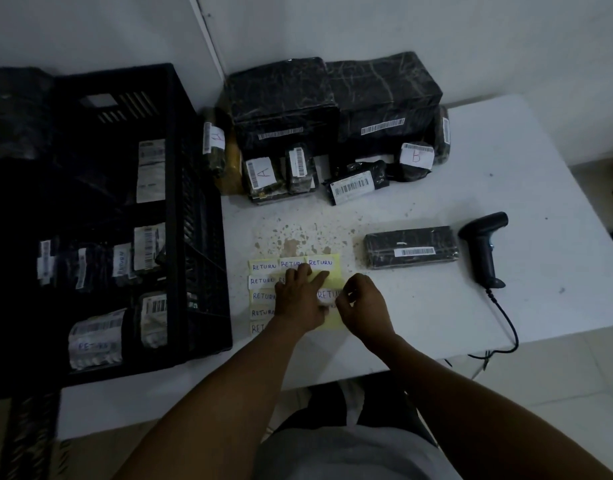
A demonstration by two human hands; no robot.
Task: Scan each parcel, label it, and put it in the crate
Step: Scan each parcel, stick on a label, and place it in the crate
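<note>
Hands working on the label sheet, on a white table in a dim room

The left hand (300, 294) is pressing flat on the label sheet (333, 282); the right hand (362, 306) is pinching a label at its edge. The parcel (412, 247) is lying beyond the right hand, the scanner (483, 244) further right, the crate (201, 216) left of the hands, against white walls.

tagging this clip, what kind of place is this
Probably a parcel returns or packing station: a white table holds wrapped barcoded parcels, a handheld scanner and a sheet of RETURN labels, beside a black crate of parcels.
</note>
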